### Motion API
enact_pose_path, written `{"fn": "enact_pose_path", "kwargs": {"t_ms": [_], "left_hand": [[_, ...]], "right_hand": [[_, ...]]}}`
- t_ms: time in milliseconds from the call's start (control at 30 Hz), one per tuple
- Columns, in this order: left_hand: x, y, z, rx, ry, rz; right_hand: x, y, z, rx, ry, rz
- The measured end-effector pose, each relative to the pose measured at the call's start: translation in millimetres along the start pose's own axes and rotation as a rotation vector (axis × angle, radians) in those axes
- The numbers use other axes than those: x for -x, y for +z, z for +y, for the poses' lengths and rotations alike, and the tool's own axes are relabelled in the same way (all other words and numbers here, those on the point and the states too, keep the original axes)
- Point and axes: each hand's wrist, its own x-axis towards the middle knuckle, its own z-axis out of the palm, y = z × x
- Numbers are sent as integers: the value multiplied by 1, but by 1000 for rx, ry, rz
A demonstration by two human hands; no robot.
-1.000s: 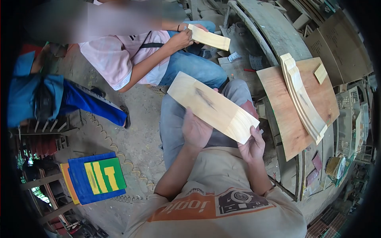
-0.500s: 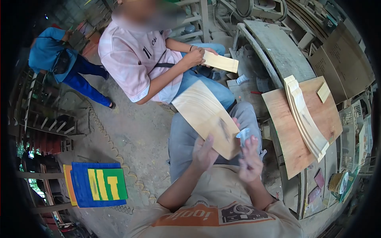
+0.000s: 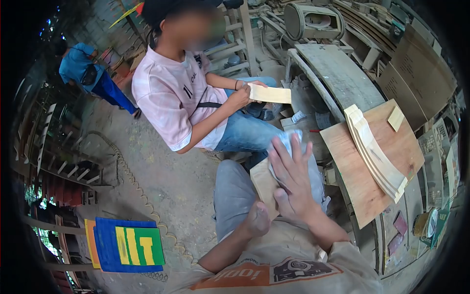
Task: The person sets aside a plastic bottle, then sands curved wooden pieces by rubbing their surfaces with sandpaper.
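On my lap lies a thin pale wooden board [image 3: 263, 182], steeply foreshortened, partly covered by my hands. Its near left edge is in the grip of my left hand [image 3: 258, 220], thumb bent over the edge. My right hand [image 3: 295, 179] lies across the board's upper face with its fingers spread. Beneath those fingers is a pale blue-white sheet [image 3: 295, 135], which looks like sandpaper. The sheet's underside and the board's far end are hidden.
Facing me, a seated person [image 3: 171, 98] holds a small wooden board [image 3: 271, 94]. At right, curved wooden strips [image 3: 374, 154] lie on a plywood sheet [image 3: 342, 161]. Painted panels [image 3: 129, 245] stand at lower left by a coiled hose [image 3: 132, 176]. Another person [image 3: 88, 73] stands behind.
The board has tilted from facing me to a foreshortened angle. My right hand, with the sheet, has moved up and left onto its face. The view has shifted slightly.
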Motion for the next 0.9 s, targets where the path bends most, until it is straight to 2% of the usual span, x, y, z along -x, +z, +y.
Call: {"fn": "enact_pose_path", "kwargs": {"t_ms": [67,100,167,200,233,300,367,433,467,533,600,633,733,833,867,900], "left_hand": [[-1,11,11,-310,87,107],[-1,15,19,-300,77,103],[-6,16,36,-37,146,203],[3,9,30,399,157,175],[5,0,25,402,163,181],[9,-10,19,-60,70,95],[22,0,-22,203,49,-21],[23,23,-29,-82,127,99],[22,17,-22,-122,149,132],[11,-3,-3,15,89,-26],[-2,-4,3,-144,231,107],[-4,0,6,-255,320,193],[-3,25,11,-364,309,259],[7,5,2,-425,213,135],[5,-1,20,-248,213,99],[-1,-6,31,-250,230,103]], "right_hand": [[-12,-4,-4,36,-27,-123],[-5,-1,-7,39,-12,-128],[20,12,-11,-42,13,-132],[35,25,-10,-12,-60,-144],[46,30,-4,-13,-64,-152],[43,28,-8,10,-57,-50],[8,-5,-10,37,-9,-78],[-20,-24,-23,94,72,-187],[-13,-17,-20,75,76,-146],[20,7,-13,37,61,-103],[58,37,-8,-34,50,0],[47,36,-5,-60,19,-1],[-8,-1,-18,84,96,-167],[-1,4,-22,29,56,-140],[22,18,-15,-6,-20,-137],[39,30,-13,-1,-38,-140]]}}
